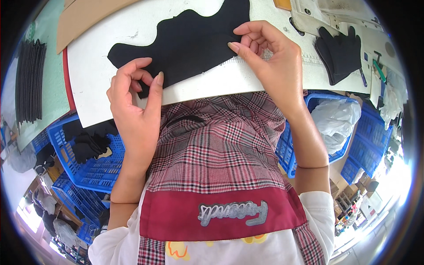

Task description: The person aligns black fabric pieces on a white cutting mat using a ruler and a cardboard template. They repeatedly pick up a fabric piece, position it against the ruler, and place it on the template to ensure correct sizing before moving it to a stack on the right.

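A black cut fabric piece [190,48] with a wavy far edge lies on the white work surface in front of me. My left hand [134,90] is over its near left corner, thumb and index tips apart on the cloth, the other fingers curled. At the fabric's right side, my right hand [276,59] touches the cloth with thumb and index fingertips, a gap between them. Its remaining fingers bend inward. Both hands look open, with the fabric flat beneath the fingertips. To the right of my right hand lies a stack of black glove-shaped pieces [338,55].
A pale machine body [329,15] stands at the far right of the white surface. Stacked black strips [31,81] lie on a green table at left. Blue baskets flank my lap: one with black cloth [90,170], one with a clear plastic bag [333,123]. Brown cardboard [88,20] lies far left.
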`<state>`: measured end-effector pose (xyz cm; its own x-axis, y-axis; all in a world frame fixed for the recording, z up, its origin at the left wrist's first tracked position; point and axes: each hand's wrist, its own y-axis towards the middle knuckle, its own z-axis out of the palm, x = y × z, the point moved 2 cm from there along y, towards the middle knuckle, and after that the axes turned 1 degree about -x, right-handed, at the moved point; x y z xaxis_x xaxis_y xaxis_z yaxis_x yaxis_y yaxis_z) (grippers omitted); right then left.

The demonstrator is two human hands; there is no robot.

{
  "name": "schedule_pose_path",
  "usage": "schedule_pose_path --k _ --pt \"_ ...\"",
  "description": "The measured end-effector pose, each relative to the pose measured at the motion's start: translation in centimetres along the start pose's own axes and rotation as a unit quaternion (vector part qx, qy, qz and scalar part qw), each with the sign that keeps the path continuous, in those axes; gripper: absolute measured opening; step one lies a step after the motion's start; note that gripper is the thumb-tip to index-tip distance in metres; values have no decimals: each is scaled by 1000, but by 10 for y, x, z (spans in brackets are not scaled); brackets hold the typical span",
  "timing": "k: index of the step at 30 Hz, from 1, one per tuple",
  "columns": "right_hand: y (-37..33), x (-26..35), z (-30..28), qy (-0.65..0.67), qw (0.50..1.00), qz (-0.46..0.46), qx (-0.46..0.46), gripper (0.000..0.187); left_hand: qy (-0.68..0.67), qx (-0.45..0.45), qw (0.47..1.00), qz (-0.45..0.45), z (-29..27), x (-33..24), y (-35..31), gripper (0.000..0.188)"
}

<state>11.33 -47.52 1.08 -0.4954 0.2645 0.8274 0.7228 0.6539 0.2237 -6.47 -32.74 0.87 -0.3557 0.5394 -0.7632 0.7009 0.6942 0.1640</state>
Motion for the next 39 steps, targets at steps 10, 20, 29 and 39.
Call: schedule_pose_path --k 10,20,29,39 --pt "-1 1 2 -51 997 -65 -10 11 -12 10 1000 16 -3 4 2 25" --pt "-3 3 3 -63 996 -61 -11 12 175 -20 976 131 -3 -6 3 43" --pt "-5 4 5 -52 997 -50 -33 10 197 171 940 221 19 -13 -7 98" --pt "-62 47 70 -209 950 -184 141 89 255 141 930 225 6 15 -21 91"
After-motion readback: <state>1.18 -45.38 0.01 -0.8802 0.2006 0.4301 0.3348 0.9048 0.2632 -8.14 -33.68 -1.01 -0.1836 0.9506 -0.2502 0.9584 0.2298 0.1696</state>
